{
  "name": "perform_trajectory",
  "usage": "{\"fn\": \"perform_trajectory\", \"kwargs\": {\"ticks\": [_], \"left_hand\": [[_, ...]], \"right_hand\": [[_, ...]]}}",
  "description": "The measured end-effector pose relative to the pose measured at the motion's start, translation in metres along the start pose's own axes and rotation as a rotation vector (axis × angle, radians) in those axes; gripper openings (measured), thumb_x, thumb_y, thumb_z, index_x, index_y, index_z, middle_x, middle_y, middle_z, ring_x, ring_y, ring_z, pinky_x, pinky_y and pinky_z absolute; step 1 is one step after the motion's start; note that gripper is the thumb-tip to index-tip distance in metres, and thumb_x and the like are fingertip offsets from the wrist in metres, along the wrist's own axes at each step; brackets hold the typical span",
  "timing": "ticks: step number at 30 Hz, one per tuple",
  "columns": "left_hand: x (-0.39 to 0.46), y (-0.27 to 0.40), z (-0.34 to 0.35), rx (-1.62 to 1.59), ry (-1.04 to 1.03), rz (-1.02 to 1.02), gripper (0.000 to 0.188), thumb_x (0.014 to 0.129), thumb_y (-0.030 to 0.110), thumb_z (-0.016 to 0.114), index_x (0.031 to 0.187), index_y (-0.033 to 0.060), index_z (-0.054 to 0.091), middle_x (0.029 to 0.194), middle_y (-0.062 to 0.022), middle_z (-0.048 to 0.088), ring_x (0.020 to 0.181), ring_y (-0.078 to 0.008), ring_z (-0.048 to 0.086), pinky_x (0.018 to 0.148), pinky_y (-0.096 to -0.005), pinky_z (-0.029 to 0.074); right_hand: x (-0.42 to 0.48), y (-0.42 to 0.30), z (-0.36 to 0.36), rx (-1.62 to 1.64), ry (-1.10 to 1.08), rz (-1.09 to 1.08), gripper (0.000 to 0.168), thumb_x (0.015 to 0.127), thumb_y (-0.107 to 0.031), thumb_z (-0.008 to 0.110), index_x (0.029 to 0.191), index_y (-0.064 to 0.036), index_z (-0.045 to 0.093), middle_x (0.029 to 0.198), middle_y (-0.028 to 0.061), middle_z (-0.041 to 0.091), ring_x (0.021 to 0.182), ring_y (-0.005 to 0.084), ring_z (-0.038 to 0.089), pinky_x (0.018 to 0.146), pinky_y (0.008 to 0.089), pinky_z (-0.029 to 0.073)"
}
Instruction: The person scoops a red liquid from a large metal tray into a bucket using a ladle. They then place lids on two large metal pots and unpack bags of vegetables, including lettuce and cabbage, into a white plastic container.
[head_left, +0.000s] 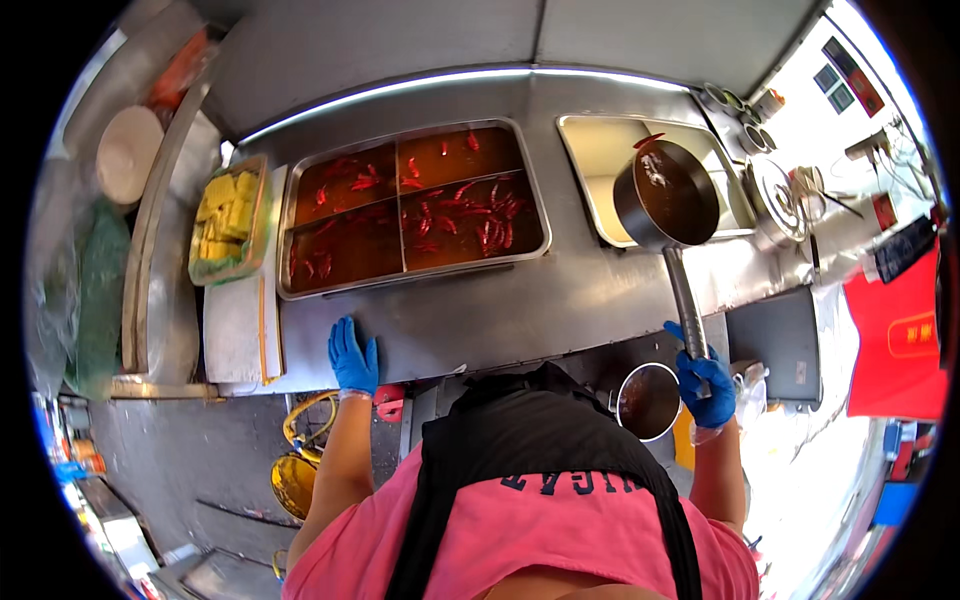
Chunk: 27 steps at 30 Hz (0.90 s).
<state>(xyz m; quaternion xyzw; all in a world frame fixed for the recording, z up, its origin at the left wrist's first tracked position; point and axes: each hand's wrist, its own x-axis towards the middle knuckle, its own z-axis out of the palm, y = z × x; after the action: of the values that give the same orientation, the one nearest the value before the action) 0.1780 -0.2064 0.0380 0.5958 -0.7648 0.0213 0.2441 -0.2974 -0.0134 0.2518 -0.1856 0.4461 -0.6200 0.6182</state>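
My right hand (705, 388), in a blue glove, is closed around the metal handle of a dark saucepan (628, 199). Brown broth fills part of the pan, and a red chili (649, 140) shows at its far rim. The pan is above a divided pale steel tray (600, 150), hiding part of it; no broth is visible in the tray's exposed sections. My left hand (352, 358), also gloved, rests flat on the steel counter (450, 322) with its fingers slightly apart. Beyond it lies a steel pan (548, 240) split into several compartments, holding reddish-brown broth with red chilies.
At left, a plastic tub (257, 247) of yellow chunks stands by a white board (232, 330). A white-rimmed pot (624, 394) with brown liquid sits below the counter edge near my right hand. Several metal containers (752, 139) and a round lid (772, 195) are at right.
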Motion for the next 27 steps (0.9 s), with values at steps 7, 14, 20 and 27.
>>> {"fn": "perform_trajectory", "kwargs": {"ticks": [7,14,20,27], "left_hand": [[-0.002,-0.002,-0.005,-0.076,0.069,-0.055,0.055,0.077,0.023,0.058,0.124,0.0016,0.039,0.124,-0.0172,0.043,0.115,-0.0354,0.039,0.097,-0.0414,0.031],[-0.003,-0.002,-0.008,-0.105,0.063,-0.119,0.057,0.074,0.023,0.062,0.124,0.0042,0.040,0.122,-0.0158,0.045,0.114,-0.0339,0.040,0.095,-0.0409,0.032],[-0.005,-0.003,-0.011,-0.148,0.108,-0.135,0.057,0.073,0.021,0.063,0.124,0.0051,0.042,0.121,-0.0150,0.046,0.113,-0.0335,0.041,0.094,-0.0405,0.034],[-0.007,-0.006,-0.011,-0.174,0.152,-0.141,0.057,0.072,0.020,0.064,0.123,0.0045,0.042,0.120,-0.0144,0.046,0.112,-0.0334,0.042,0.093,-0.0407,0.035]], "right_hand": [[0.118,0.034,0.071,-0.084,-0.195,0.329,0.048,0.075,-0.006,0.051,0.121,0.003,0.042,0.070,0.0010,0.047,0.054,0.0066,0.043,0.045,0.0183,0.032],[0.191,0.054,0.121,-0.409,-0.133,0.428,0.022,0.073,-0.007,0.058,0.094,0.000,0.054,0.067,0.0058,0.056,0.053,0.0123,0.053,0.044,0.0244,0.041],[0.217,0.051,0.153,-0.617,-0.134,0.400,0.011,0.071,-0.008,0.061,0.078,-0.001,0.054,0.065,0.0078,0.056,0.053,0.0143,0.055,0.044,0.0254,0.042],[0.231,0.039,0.175,-0.827,-0.137,0.340,0.012,0.070,-0.009,0.061,0.073,-0.001,0.053,0.059,0.0084,0.053,0.049,0.0145,0.052,0.043,0.0257,0.041]]}}
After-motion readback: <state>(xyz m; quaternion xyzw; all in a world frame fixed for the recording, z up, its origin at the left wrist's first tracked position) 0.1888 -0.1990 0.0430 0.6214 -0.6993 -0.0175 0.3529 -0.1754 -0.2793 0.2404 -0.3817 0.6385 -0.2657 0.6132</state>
